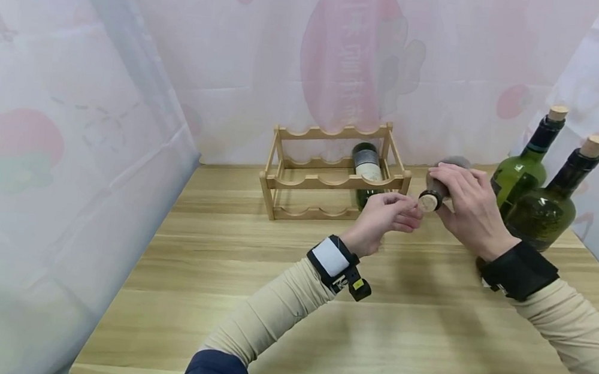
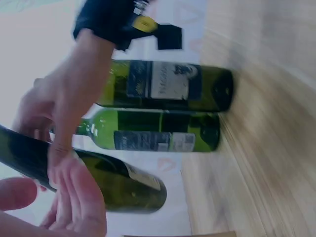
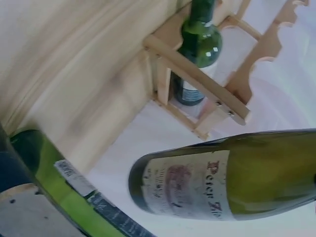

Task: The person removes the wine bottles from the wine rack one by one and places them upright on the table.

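Note:
My right hand [image 1: 468, 203] grips a corked green wine bottle [image 3: 266, 173] around its neck. Its cork [image 1: 428, 203] faces me, and its base is raised off the table in the left wrist view. Close to the cork end is my left hand [image 1: 380, 219], fingers extended and thumb apart; whether its fingertips touch the bottle cannot be made out. Left of the hands stands a wooden wine rack [image 1: 317, 183], with one dark green bottle [image 1: 369, 165] lying in its right-hand slot.
Two corked wine bottles, a lighter green one [image 1: 520, 172] and a darker one [image 1: 541, 215], stand upright at the right, close to my right wrist. The wooden table [image 1: 205, 262] meets a printed white curtain [image 1: 246, 61] at the back and sides.

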The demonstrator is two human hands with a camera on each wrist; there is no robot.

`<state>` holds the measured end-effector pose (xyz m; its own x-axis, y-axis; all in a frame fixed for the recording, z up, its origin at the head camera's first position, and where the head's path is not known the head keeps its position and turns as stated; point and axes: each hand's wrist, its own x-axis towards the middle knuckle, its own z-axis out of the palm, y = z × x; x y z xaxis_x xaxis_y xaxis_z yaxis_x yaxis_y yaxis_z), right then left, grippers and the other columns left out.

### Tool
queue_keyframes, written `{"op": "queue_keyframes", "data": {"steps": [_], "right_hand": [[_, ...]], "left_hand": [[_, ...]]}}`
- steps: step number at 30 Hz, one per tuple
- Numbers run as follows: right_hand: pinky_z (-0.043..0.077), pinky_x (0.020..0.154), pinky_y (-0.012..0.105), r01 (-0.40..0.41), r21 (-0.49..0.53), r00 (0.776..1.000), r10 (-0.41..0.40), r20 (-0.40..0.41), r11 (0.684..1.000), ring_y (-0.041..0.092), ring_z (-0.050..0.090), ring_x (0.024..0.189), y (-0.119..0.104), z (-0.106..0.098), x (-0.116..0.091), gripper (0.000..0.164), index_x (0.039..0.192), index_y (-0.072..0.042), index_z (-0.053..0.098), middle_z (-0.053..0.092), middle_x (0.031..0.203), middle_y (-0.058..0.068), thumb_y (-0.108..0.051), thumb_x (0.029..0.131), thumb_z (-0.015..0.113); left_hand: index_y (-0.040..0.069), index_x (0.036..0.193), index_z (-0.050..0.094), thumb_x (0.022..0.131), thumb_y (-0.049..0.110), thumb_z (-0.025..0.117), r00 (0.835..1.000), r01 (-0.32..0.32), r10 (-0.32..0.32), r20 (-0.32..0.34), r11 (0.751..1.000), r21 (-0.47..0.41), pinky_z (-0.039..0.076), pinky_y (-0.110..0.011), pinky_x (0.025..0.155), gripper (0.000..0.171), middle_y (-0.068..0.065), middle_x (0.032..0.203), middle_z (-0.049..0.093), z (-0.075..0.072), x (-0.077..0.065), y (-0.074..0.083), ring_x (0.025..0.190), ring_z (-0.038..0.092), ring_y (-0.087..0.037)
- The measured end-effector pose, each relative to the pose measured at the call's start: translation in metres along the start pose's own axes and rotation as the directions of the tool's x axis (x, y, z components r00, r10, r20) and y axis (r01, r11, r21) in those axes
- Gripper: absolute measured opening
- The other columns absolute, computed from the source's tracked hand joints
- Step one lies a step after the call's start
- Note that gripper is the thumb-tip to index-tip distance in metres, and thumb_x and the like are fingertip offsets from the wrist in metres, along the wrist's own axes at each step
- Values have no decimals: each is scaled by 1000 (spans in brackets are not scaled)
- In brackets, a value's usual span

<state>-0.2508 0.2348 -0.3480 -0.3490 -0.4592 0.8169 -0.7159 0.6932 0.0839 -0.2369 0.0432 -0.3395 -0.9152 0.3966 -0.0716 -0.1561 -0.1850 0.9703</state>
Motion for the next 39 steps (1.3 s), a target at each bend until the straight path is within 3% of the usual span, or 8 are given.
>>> {"op": "queue_keyframes", "data": {"steps": [5,9,12,15,21,28,31,39], "right_hand": [[34,82,52,-67,41,997,69,-35,997,40,57,101,0,-7,8,49,120,6,56,62,110,25,-37,97,56],[34,79,50,-120,68,991,123,-45,990,39,57,93,1,-12,13,59,114,6,57,63,100,24,-50,94,54],[32,76,49,-149,93,987,154,-48,984,39,56,88,2,-15,17,60,110,6,57,62,92,23,-52,94,54],[30,74,45,-168,117,984,174,-40,979,38,55,83,4,-18,21,51,107,5,57,62,88,22,-44,92,61],[27,75,32,-240,200,966,254,-43,950,30,56,78,1,-23,31,31,101,4,60,65,85,19,-7,78,77],[35,72,24,-369,244,924,383,-10,897,-10,48,77,-5,-29,43,30,102,3,60,67,79,17,-13,82,75],[35,69,20,-404,259,908,420,-5,877,-16,45,77,-6,-31,46,32,105,5,60,67,81,19,-14,84,74],[36,72,13,-511,364,841,540,24,779,-10,52,74,-3,-30,48,28,105,4,59,56,82,-23,-15,88,69]], "left_hand": [[-5,121,58,93,0,57,998,-52,56,-34,991,125,54,-40,92,29,-23,118,63,-5,4,-2,103,64,-32],[-3,124,56,90,-2,59,996,-71,81,-42,978,197,50,-42,99,34,-18,120,63,-9,8,-4,99,62,-17],[1,128,55,89,-3,62,997,-71,79,-25,970,232,50,-34,96,40,-16,125,62,-11,12,-8,106,61,-19],[5,131,54,87,-1,66,997,-72,77,-6,955,287,49,-27,94,46,-12,130,59,-11,15,-14,119,57,-25],[12,139,48,83,11,75,997,-71,61,38,909,410,46,-29,101,62,-5,142,51,-9,23,-25,131,48,-25],[19,143,44,80,18,79,987,-160,139,80,876,455,40,-31,108,72,0,145,48,-5,27,-30,136,43,-19],[20,141,45,79,20,80,980,-198,175,93,856,478,40,-27,106,71,1,140,52,-4,27,-29,133,45,-13],[18,139,44,77,24,82,974,-226,211,88,824,520,46,-19,91,72,0,129,57,-1,25,-30,108,55,-6]]}}
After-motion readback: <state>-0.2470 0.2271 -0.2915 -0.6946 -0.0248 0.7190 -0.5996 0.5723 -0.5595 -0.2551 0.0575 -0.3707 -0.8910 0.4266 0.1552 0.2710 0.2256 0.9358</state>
